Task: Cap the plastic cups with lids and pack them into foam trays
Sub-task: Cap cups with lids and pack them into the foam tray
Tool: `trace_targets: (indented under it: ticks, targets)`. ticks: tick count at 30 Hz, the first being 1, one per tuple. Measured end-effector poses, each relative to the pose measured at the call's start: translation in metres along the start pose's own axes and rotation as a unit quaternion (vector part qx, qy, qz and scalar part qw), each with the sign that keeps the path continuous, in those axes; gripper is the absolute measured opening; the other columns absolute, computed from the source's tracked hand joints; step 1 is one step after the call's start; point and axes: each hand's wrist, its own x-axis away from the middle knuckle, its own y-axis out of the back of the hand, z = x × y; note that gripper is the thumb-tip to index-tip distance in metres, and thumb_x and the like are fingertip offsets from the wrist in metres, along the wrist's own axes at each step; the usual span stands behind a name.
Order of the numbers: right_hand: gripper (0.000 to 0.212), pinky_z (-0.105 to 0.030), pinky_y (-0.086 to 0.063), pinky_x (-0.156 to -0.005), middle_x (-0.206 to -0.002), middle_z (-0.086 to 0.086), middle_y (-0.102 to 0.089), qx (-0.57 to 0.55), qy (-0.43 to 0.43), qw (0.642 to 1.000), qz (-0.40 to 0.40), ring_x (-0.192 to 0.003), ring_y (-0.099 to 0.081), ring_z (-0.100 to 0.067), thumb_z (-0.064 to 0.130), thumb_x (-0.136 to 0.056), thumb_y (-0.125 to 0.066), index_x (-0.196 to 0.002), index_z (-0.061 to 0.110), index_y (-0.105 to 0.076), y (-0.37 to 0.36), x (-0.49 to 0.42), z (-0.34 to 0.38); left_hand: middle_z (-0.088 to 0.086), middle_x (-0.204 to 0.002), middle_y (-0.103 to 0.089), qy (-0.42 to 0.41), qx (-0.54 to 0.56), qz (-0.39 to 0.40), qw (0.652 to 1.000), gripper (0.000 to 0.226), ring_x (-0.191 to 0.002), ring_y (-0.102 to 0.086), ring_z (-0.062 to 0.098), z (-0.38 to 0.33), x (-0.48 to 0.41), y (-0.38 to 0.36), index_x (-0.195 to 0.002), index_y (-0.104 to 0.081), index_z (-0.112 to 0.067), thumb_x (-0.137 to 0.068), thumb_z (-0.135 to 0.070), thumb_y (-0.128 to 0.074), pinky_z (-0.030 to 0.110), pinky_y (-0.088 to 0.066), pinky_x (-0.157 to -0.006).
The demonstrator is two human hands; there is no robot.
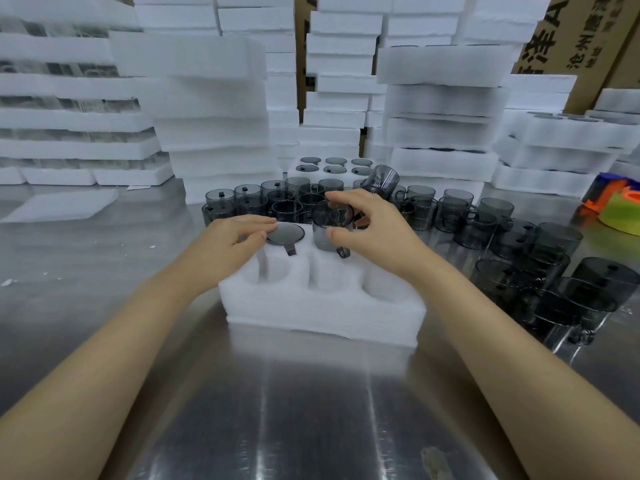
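At far left, against the back, stacks of spare foam trays [79, 147], kept off the working patch yet within reach. Nearer, flat on the counter [311, 393], a loose foam sheet [59, 206], perhaps for covering a filled layer.

Toward the middle, left hand [239, 237] laid with fingers nearly straight against the left edge of a lid [285, 233], thumb just under the forefinger. Looks like pressing and steadying rather than gripping. Beneath that lid, a seated cup [291, 251] sunk in the back-left pocket of the foam tray [322, 306], only its handle showing, turned toward the wearer, likely to sit in the pocket's notch.

Just beside, right hand [367, 226] curled round the rim of a smoky cup [329, 233], thumb on the near side, fingers over the far side. Held upright at the mouth of the back-middle pocket, handle again facing near. Gripped at the top, presumably to leave the body free to slide into the foam. Cannot tell whether capped, nor whether already entering. Front three pockets not yet filled.

Behind, a crowd of loose cups [263, 202], then a packed tray [332, 164] showing lids. Rightward, more cups [519, 237] in rows, staged on the picking side. At far right, a bright orange-and-green object [620, 206], not identifiable.
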Motion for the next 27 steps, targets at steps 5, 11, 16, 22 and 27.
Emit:
trace_targets:
  ticks: [5, 11, 16, 22, 27]
  targets:
    - [0.054, -0.014, -0.036, -0.082, -0.110, 0.016, -0.057, 0.002, -0.016, 1.000, 0.024, -0.091, -0.051, 0.007, 0.028, -0.078, -0.068, -0.131, 0.024, -0.059, 0.001, 0.000, 0.001, -0.016, -0.129, -0.052, 0.001, -0.001, 0.001, 1.000, 0.031, -0.124, -0.046, 0.002, 0.001, 0.000, -0.001, -0.126, -0.062, -0.013, -0.099, -0.012, -0.046, -0.001, -0.027, -0.094]
    - [0.048, -0.008, -0.033, -0.087, -0.124, 0.012, -0.059, 0.039, -0.040, 0.994, 0.094, -0.106, -0.052, 0.005, 0.031, -0.084, -0.069, -0.129, 0.022, -0.059, 0.004, -0.003, -0.005, -0.016, -0.128, -0.052, 0.000, 0.003, 0.002, 1.000, 0.031, -0.123, -0.045, 0.001, 0.004, -0.002, -0.002, -0.126, -0.061, -0.012, -0.099, -0.011, -0.046, -0.004, -0.026, -0.092]
    - [0.024, -0.017, -0.027, -0.098, -0.137, 0.012, -0.054, 0.052, -0.082, 0.982, 0.159, -0.126, -0.046, -0.001, 0.030, -0.085, -0.069, -0.107, 0.021, -0.074, 0.010, -0.002, -0.009, -0.017, -0.128, -0.054, -0.006, 0.006, 0.002, 1.000, 0.031, -0.122, -0.046, -0.002, 0.009, -0.001, -0.002, -0.125, -0.063, -0.015, -0.100, -0.013, -0.046, -0.003, -0.027, -0.092]
    - [0.020, -0.020, -0.027, -0.106, -0.141, 0.011, -0.051, 0.022, -0.088, 0.981, 0.172, -0.125, -0.045, 0.005, 0.037, -0.090, -0.063, -0.088, 0.023, -0.078, 0.013, 0.001, -0.009, -0.007, -0.107, -0.067, 0.091, 0.142, -0.165, 0.972, 0.033, -0.090, -0.063, 0.009, 0.023, -0.001, -0.016, -0.113, -0.068, -0.018, -0.099, -0.014, -0.039, 0.025, -0.047, -0.081]
    - [0.011, -0.013, -0.028, -0.096, -0.134, 0.008, -0.057, -0.004, -0.086, 0.984, 0.157, -0.113, -0.046, 0.015, 0.027, -0.087, -0.068, -0.092, 0.027, -0.077, 0.011, 0.001, -0.008, -0.001, -0.133, -0.048, 0.123, -0.071, -0.224, 0.964, 0.047, -0.086, -0.058, 0.024, 0.052, -0.002, -0.012, -0.134, -0.054, -0.014, -0.088, -0.008, -0.051, 0.033, -0.044, -0.083]
